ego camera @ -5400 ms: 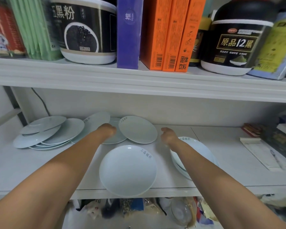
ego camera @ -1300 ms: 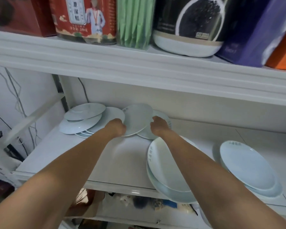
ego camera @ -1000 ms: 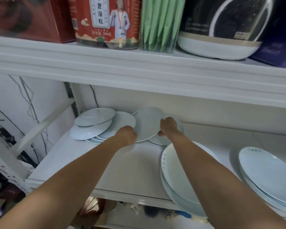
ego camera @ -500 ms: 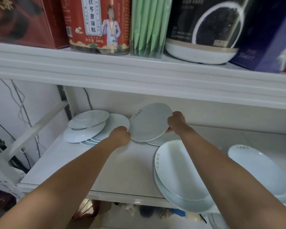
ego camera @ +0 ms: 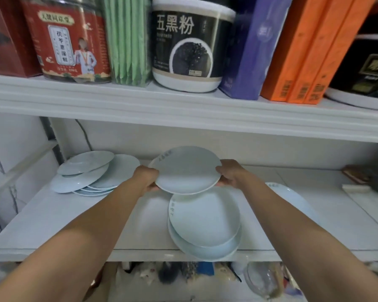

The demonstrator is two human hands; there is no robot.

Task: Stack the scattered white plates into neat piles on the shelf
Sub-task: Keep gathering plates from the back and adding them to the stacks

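A white plate (ego camera: 187,170) with small grey writing on its rim hangs in the air above the shelf (ego camera: 70,216). My left hand (ego camera: 146,178) grips its left edge and my right hand (ego camera: 229,173) grips its right edge. Just below and in front lies a pile of white plates (ego camera: 205,223) at the shelf's front edge. Several scattered plates (ego camera: 92,171) overlap loosely at the back left. Another plate pile (ego camera: 292,199) shows partly behind my right forearm.
The upper shelf (ego camera: 183,114) hangs low overhead, carrying a red tin (ego camera: 68,40), green packets (ego camera: 127,40), a black tub (ego camera: 190,44), a purple box (ego camera: 255,46) and orange boxes (ego camera: 310,51). Papers and a dark object (ego camera: 364,182) lie at the right.
Both hands have lifted the plate off the back cluster and carried it rightward and toward me, over the front pile. My view has swung right.
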